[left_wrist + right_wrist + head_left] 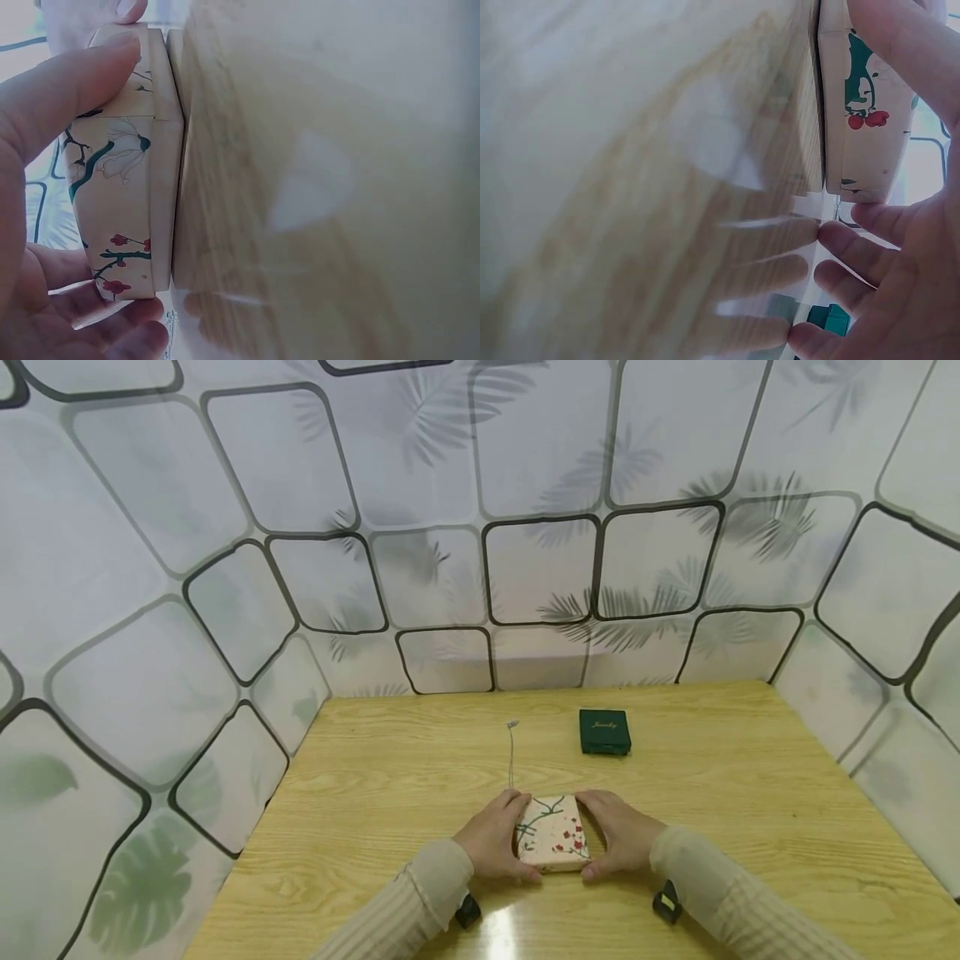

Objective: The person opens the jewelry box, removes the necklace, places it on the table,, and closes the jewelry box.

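A cream box [551, 833] printed with red blossoms and green branches sits on the wooden table between both hands, its lid on. My left hand [489, 839] grips its left side, thumb at the near edge and fingertips round the far corner. On the right side my right hand [622, 833] holds it in the same way, thumb near and index fingertip at the far corner. The left wrist view shows the thumb pressed on the patterned box wall [120, 195]. The right hand's other fingers are spread beside the box [870, 150]. Just beyond lies a thin silver necklace [512, 752].
A dark green jewelry box [604, 732] with gold lettering stands farther back, right of the necklace. Patterned cloth [540, 568] walls in the back and both sides of the wooden table [750, 793].
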A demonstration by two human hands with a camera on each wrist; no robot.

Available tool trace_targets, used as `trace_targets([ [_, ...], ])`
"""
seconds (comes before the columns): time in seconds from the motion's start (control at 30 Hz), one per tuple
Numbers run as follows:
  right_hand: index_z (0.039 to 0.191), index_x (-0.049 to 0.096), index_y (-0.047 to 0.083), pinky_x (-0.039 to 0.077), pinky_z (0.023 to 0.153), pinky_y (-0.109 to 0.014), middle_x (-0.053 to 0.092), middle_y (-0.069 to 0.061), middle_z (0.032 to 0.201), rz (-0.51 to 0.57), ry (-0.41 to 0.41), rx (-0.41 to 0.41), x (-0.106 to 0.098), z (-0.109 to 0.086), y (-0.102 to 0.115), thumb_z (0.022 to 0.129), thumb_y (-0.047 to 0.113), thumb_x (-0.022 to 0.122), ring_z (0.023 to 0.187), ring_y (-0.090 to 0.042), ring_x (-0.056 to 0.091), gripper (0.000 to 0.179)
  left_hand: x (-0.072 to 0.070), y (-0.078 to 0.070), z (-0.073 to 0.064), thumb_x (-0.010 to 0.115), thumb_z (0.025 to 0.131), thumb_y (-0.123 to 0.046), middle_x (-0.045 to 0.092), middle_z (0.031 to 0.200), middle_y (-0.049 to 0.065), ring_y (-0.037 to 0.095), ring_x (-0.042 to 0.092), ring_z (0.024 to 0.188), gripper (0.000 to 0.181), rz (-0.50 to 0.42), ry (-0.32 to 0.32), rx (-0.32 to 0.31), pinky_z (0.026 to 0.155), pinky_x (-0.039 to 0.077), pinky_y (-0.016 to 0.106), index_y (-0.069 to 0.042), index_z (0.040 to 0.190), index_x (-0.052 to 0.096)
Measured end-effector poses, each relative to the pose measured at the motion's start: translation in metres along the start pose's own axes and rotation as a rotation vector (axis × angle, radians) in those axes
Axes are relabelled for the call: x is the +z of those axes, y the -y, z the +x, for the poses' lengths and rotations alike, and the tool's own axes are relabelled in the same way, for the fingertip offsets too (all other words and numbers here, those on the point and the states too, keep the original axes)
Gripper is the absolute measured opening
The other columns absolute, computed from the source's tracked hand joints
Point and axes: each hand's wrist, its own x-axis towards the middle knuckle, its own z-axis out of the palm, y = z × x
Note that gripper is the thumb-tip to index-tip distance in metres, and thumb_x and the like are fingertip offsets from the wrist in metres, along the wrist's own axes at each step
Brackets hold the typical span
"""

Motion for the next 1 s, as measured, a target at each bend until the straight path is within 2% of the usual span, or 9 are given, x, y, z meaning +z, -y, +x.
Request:
trace_targets([
  [0.1, 0.147, 0.026, -0.002, 0.025, 0.111, -0.055, 0.03, -0.021, 0.15, -0.005, 0.005, 0.003, 0.0, -0.001, 0.0, 0.062, 0.065, 0.08, 0.138, -0.039, 0.025, 0.121, 0.001, 0.001, -0.001, 0.077, 0.064, -0.066, 0.03, 0.15, 0.01, 0.024, 0.037, 0.134, 0.12, 0.006, 0.008, -0.001, 0.107, 0.037, 0.035, -0.006, 0.152, 0.023],
  [0.23, 0.15, 0.023, -0.001, 0.025, 0.111, -0.054, 0.027, -0.02, 0.152, -0.007, 0.02, 0.024, 0.0, -0.002, 0.001, 0.061, 0.067, 0.079, 0.139, -0.038, 0.023, 0.125, 0.001, 0.001, -0.005, 0.074, 0.061, -0.071, 0.023, 0.155, 0.013, 0.028, 0.034, 0.137, 0.125, -0.017, 0.009, -0.044, 0.106, 0.037, 0.04, -0.009, 0.154, 0.018],
  [0.33, 0.152, 0.02, 0.004, 0.026, 0.11, -0.054, 0.028, -0.017, 0.152, 0.002, 0.03, 0.055, -0.001, -0.004, 0.002, 0.061, 0.067, 0.078, 0.139, -0.036, 0.024, 0.125, -0.001, 0.0, -0.01, 0.072, 0.058, -0.075, 0.029, 0.151, 0.014, 0.028, 0.04, 0.131, 0.128, -0.028, -0.022, -0.09, 0.104, 0.04, 0.041, -0.01, 0.154, 0.018],
  [0.4, 0.153, 0.019, 0.004, 0.027, 0.11, -0.054, 0.034, -0.015, 0.148, 0.025, 0.033, 0.059, -0.003, -0.005, 0.003, 0.063, 0.065, 0.079, 0.137, -0.034, 0.03, 0.123, -0.002, -0.001, -0.013, 0.07, 0.058, -0.077, 0.034, 0.148, 0.014, 0.027, 0.043, 0.128, 0.129, -0.032, -0.039, -0.121, 0.103, 0.041, 0.042, -0.009, 0.154, 0.017],
  [0.5, 0.153, 0.018, 0.003, 0.036, 0.104, -0.051, 0.047, -0.009, 0.137, 0.064, 0.044, 0.044, -0.005, -0.004, 0.003, 0.068, 0.061, 0.078, 0.124, -0.027, 0.045, 0.119, -0.003, -0.002, -0.017, 0.07, 0.06, -0.075, 0.038, 0.147, 0.014, 0.028, 0.043, 0.129, 0.129, -0.085, -0.029, -0.154, 0.106, 0.038, 0.043, -0.007, 0.154, 0.015],
  [0.6, 0.152, 0.018, -0.001, 0.044, 0.094, -0.043, 0.055, -0.003, 0.124, 0.117, 0.057, 0.026, -0.006, -0.003, 0.003, 0.073, 0.057, 0.076, 0.104, -0.017, 0.054, 0.114, -0.001, -0.003, -0.019, 0.07, 0.064, -0.071, 0.035, 0.151, 0.014, 0.029, 0.038, 0.134, 0.126, -0.157, 0.001, -0.167, 0.109, 0.033, 0.044, -0.005, 0.154, 0.013],
  [0.7, 0.152, 0.019, 0.0, 0.046, 0.086, -0.037, 0.057, -0.001, 0.12, 0.169, 0.063, 0.025, -0.005, -0.002, 0.003, 0.075, 0.055, 0.075, 0.095, -0.012, 0.055, 0.11, 0.001, -0.003, -0.019, 0.071, 0.067, -0.067, 0.04, 0.147, 0.014, 0.027, 0.043, 0.131, 0.122, -0.201, 0.012, -0.156, 0.108, 0.034, 0.042, -0.003, 0.153, 0.014],
  [0.87, 0.151, 0.022, 0.0, 0.05, 0.081, -0.032, 0.059, -0.006, 0.12, 0.29, 0.055, 0.023, -0.003, -0.001, 0.001, 0.075, 0.045, 0.08, 0.094, -0.013, 0.058, 0.105, 0.002, -0.004, -0.019, 0.074, 0.07, -0.061, 0.053, 0.135, 0.014, 0.024, 0.052, 0.121, 0.118, -0.257, -0.002, -0.152, 0.105, 0.038, 0.041, 0.001, 0.152, 0.017],
  [1.0, 0.151, 0.02, 0.0, 0.053, 0.079, -0.031, 0.057, -0.011, 0.122, 0.418, 0.06, 0.035, -0.002, 0.0, 0.0, 0.075, 0.036, 0.083, 0.094, -0.016, 0.06, 0.106, 0.001, -0.003, -0.019, 0.077, 0.069, -0.059, 0.059, 0.125, 0.009, 0.02, 0.056, 0.114, 0.117, -0.291, -0.003, -0.179, 0.103, 0.04, 0.041, 0.0, 0.152, 0.019],
])
